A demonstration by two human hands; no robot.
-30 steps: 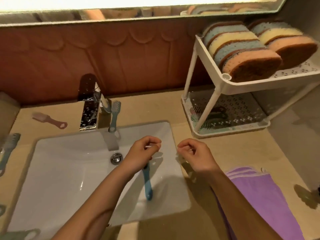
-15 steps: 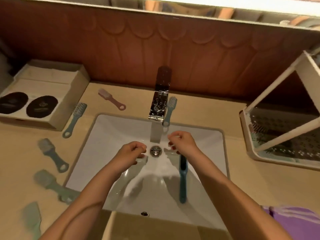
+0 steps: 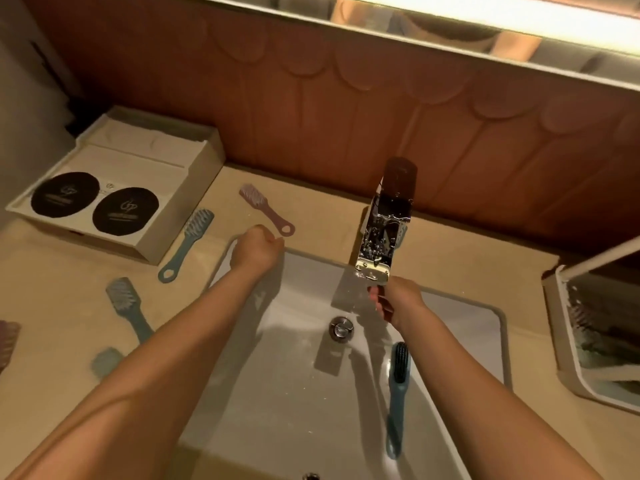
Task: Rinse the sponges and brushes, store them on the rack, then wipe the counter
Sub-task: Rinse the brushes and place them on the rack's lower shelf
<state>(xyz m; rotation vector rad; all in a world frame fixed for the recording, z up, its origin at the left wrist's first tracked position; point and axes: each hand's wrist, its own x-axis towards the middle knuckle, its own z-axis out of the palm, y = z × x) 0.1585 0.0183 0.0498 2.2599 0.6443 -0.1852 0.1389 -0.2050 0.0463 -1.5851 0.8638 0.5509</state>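
now right hand (image 3: 398,303) under the faucet (image 3: 381,233) — blue brush (image 3: 397,393) lies in sink (image 3: 294,393).

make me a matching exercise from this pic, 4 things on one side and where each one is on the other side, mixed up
Things
1. blue brush
2. pink brush
3. right hand
4. rack

Places
A. at the right edge of the picture, on the counter
B. lying inside the sink
C. just under the spout of the faucet
D. on the counter behind the sink's left corner, close to the left hand

Pairs: 1-B, 2-D, 3-C, 4-A
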